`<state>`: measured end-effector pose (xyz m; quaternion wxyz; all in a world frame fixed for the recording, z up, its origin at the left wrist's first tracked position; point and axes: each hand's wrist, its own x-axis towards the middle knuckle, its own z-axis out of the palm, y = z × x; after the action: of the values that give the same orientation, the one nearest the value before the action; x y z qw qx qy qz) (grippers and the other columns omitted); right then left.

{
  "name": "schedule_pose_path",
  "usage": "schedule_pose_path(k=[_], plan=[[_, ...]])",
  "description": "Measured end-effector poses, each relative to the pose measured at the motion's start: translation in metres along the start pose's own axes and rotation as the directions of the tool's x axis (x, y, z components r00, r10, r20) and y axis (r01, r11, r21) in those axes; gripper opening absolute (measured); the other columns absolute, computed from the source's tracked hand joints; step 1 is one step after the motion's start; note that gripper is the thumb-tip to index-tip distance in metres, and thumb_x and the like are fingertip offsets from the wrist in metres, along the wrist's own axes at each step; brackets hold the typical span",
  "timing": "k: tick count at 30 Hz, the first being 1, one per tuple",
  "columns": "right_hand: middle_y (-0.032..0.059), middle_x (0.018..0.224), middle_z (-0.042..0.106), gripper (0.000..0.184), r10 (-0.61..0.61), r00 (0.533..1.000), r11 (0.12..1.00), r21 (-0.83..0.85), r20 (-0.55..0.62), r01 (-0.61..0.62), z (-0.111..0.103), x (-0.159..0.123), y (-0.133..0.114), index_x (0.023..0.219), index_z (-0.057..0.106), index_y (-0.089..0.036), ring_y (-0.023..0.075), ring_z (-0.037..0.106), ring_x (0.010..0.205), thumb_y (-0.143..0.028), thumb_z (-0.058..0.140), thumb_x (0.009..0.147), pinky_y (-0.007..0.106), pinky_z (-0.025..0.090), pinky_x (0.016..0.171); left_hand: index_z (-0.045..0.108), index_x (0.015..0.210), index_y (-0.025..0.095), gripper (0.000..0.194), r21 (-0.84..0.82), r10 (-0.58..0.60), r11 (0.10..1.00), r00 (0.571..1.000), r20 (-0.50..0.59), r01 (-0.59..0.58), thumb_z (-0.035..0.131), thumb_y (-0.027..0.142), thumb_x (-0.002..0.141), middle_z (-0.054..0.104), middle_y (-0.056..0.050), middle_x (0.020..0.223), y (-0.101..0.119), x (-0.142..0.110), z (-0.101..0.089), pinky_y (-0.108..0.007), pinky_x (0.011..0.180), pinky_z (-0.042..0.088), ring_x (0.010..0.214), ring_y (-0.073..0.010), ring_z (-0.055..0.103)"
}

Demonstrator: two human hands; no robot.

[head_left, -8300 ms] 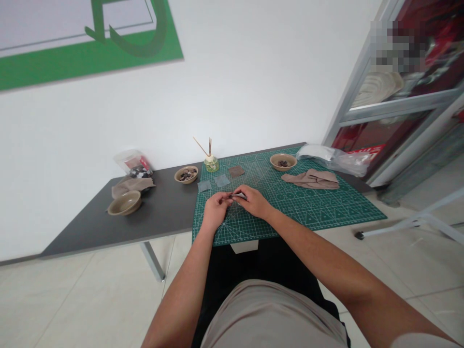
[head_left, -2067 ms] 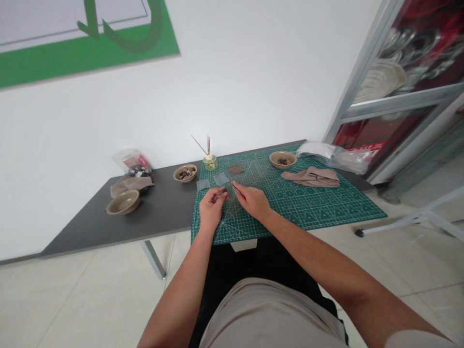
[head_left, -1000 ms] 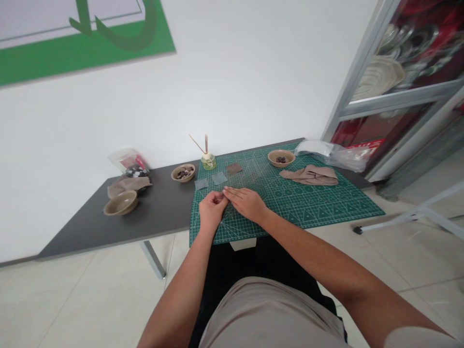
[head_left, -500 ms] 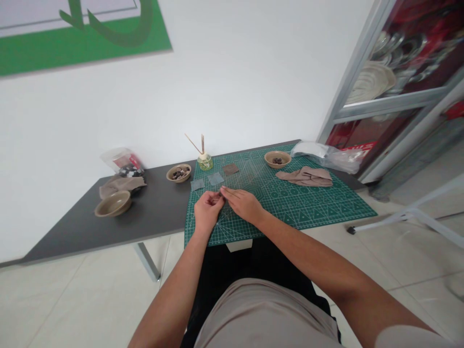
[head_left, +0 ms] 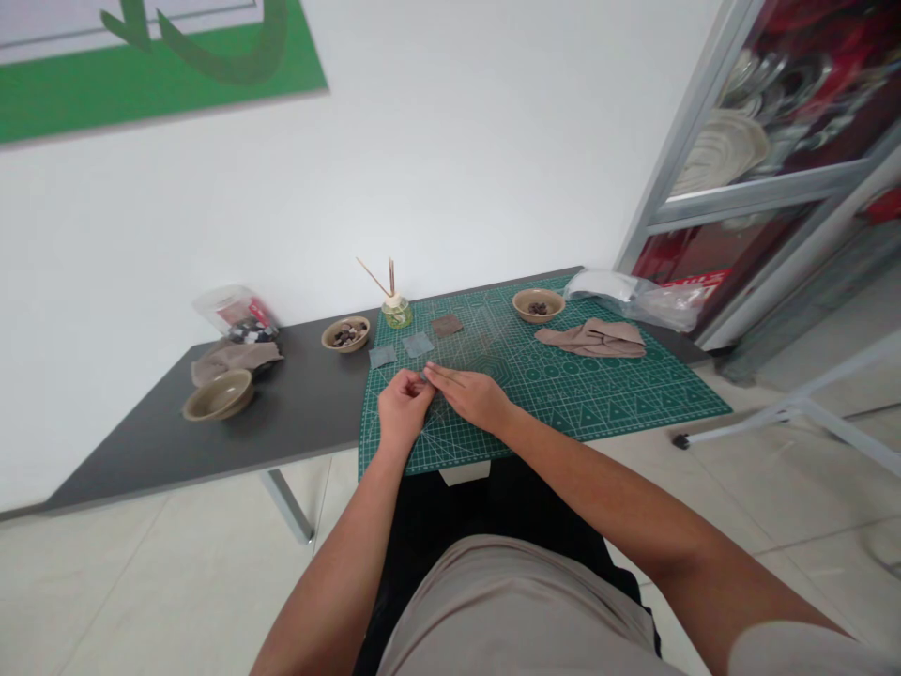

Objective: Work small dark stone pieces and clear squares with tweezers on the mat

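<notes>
My left hand (head_left: 404, 406) and my right hand (head_left: 470, 396) meet over the left part of a green cutting mat (head_left: 556, 385). Both are closed, with fingertips pinched together around something small and dark, mostly hidden by the fingers; its kind does not show. Just beyond the hands lie two greyish-blue squares (head_left: 418, 345) and a brown square (head_left: 447, 325), flat on the mat. A bowl of small dark and pale pieces (head_left: 345, 334) stands beyond my left hand, off the mat's left edge.
A diffuser bottle with sticks (head_left: 397, 310) stands at the back. Right of it are a bowl of dark pieces (head_left: 539, 305), a crumpled brown cloth (head_left: 595, 338) and a clear plastic bag (head_left: 637, 299). On the left are a tan bowl (head_left: 220, 396), another cloth (head_left: 236, 360) and a plastic container (head_left: 239, 314).
My fingertips have shifted slightly around the small thing between them, with the hands still together in the same place. The view has tilted a little; the table items stay put.
</notes>
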<state>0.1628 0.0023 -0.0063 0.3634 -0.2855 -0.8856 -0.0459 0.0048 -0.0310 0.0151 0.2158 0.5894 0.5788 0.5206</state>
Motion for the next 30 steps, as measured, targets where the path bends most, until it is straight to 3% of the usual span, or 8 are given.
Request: schedule_pose_path(k=[4, 9, 14, 24, 30], plan=[[0.0115, 0.135, 0.060, 0.042, 0.098, 0.995, 0.995, -0.022, 0.017, -0.098, -0.0004, 0.0010, -0.0006, 0.137, 0.053, -0.014, 0.0196, 0.064, 0.115, -0.013, 0.045, 0.096, 0.031, 0.056, 0.095, 0.058, 0.072, 0.019, 0.016, -0.091, 0.007, 0.996, 1.000, -0.002, -0.007, 0.066, 0.033, 0.075, 0.054, 0.005, 0.062, -0.0038, 0.0007, 0.0024, -0.022, 0.058, 0.040, 0.057, -0.0097, 0.049], [0.0088, 0.139, 0.057, 0.040, -0.034, 0.999, 0.999, -0.014, 0.001, 0.034, -0.0033, 0.0011, -0.0026, 0.133, 0.057, -0.019, 0.0190, 0.058, 0.124, -0.012, 0.046, 0.095, 0.033, 0.053, 0.101, 0.053, 0.065, 0.019, 0.017, 0.038, 0.046, 0.998, 0.999, 0.010, -0.046, 0.063, 0.027, 0.075, 0.048, 0.006, 0.058, -0.0014, 0.0016, 0.0012, -0.021, 0.057, 0.036, 0.056, -0.0089, 0.045], [0.0087, 0.137, 0.058, 0.039, -0.093, 0.996, 0.995, -0.022, -0.006, 0.093, -0.0056, 0.0009, -0.0031, 0.132, 0.059, -0.018, 0.0189, 0.054, 0.128, -0.012, 0.046, 0.096, 0.035, 0.050, 0.105, 0.057, 0.065, 0.018, 0.013, 0.041, 0.017, 0.999, 1.000, -0.005, -0.017, 0.064, 0.026, 0.073, 0.049, 0.006, 0.056, -0.0003, 0.0022, 0.0003, -0.022, 0.056, 0.036, 0.055, -0.0090, 0.044], [0.0089, 0.136, 0.058, 0.042, 0.063, 0.998, 0.996, -0.065, -0.011, -0.064, -0.0034, 0.0005, -0.0021, 0.135, 0.056, -0.018, 0.0185, 0.066, 0.112, -0.012, 0.046, 0.095, 0.030, 0.058, 0.090, 0.061, 0.071, 0.019, 0.014, -0.050, -0.010, 0.999, 1.000, 0.012, 0.010, 0.067, 0.031, 0.075, 0.060, 0.003, 0.063, -0.0010, 0.0006, 0.0002, -0.022, 0.059, 0.042, 0.057, -0.0104, 0.052], [0.0088, 0.138, 0.057, 0.042, -0.008, 1.000, 0.998, -0.055, 0.000, 0.008, -0.0030, 0.0001, -0.0023, 0.136, 0.054, -0.018, 0.0181, 0.062, 0.118, -0.012, 0.045, 0.095, 0.030, 0.056, 0.094, 0.058, 0.067, 0.019, 0.015, -0.013, -0.018, 1.000, 1.000, 0.021, 0.019, 0.066, 0.030, 0.075, 0.059, 0.004, 0.059, 0.0006, 0.0008, 0.0001, -0.022, 0.058, 0.041, 0.056, -0.0104, 0.052]])
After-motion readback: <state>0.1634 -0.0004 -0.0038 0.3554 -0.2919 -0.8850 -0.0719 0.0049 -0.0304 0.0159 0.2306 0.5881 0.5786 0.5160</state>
